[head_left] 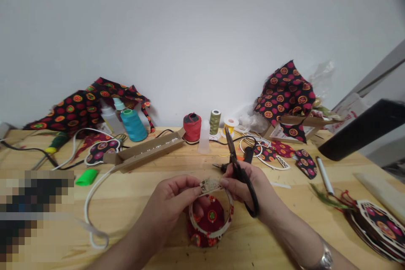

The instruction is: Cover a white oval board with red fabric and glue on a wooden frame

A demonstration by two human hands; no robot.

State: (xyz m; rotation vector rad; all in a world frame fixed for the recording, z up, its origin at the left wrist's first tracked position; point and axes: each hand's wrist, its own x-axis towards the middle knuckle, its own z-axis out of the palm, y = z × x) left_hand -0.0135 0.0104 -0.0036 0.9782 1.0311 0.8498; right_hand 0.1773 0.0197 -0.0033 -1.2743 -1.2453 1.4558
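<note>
My left hand (172, 200) pinches the top of a small white hoop (211, 213) covered with black fabric printed with red and orange dots. My right hand (249, 185) touches the same top piece with its fingertips and also holds black scissors (237, 164), whose blades point up and away from me. The hoop is held upright just above the wooden table (142, 202), with loose fabric hanging under it.
Along the wall stand a teal thread cone (133, 124), a red spool (192, 127), an olive spool (214, 121), bottles and a cardboard strip (147, 151). Dotted fabric piles lie back left (79, 107) and back right (284, 90). Finished pieces are stacked at right (378, 225). White cord (90, 202) loops at left.
</note>
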